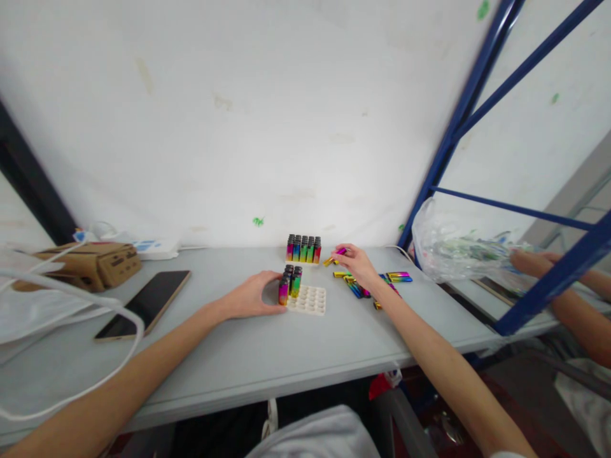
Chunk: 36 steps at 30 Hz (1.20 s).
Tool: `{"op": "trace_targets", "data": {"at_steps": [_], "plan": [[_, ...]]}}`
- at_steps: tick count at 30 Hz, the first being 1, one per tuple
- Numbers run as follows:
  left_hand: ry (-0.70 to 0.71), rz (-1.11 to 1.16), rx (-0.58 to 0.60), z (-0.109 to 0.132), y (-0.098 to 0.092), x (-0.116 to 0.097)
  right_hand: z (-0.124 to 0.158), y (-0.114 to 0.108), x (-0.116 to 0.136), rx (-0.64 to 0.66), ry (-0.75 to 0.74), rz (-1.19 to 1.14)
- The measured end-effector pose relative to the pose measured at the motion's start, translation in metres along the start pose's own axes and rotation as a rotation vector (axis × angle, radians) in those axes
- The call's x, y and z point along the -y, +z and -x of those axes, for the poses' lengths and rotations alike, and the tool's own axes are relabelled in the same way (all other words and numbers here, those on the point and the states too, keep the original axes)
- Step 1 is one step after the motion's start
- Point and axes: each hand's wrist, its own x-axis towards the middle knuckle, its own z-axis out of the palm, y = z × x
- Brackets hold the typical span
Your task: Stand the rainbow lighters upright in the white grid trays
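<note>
Left hand, curved wide, is best kept light at the white dimpled plastic tray's left edge, while the right hand pinches a shiny gold-and-magenta tube beyond the tray's far-right corner.

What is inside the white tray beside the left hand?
At the left of the tray, black-topped tubes stand upright; holes show at right. Holes beneath the tubes are hidden.

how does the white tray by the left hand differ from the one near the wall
The front tray is partly filled, with bare pockets showing; the back tray shows closely packed rows. The front tray lies by the left hand; the back tray sits near the wall, untouched. Both are pale and hold shiny, black-topped tubes.
</note>
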Motion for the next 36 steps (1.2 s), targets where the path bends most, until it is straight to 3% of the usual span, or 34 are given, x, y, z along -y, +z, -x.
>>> {"op": "trace_targets", "data": {"at_steps": [7, 19, 26, 30, 36], "plan": [[0.04, -0.029, 0.02, -0.001, 0.001, -0.005, 0.011, 0.011, 0.006, 0.117, 0.06, -0.011], [0.077, -0.033, 0.047, -0.001, 0.006, 0.0, 0.018, 0.024, -0.006, 0.259, 0.092, -0.082], [0.076, 0.008, 0.07, -0.001, 0.007, 0.002, 0.021, 0.031, -0.002, 0.119, 0.294, 0.012], [0.074, 0.005, 0.079, -0.002, 0.007, 0.003, 0.024, 0.037, -0.002, 0.085, 0.235, 0.057], [0.102, -0.001, 0.067, -0.002, 0.007, 0.003, 0.029, 0.042, -0.004, 0.157, 0.161, 0.087]]}}
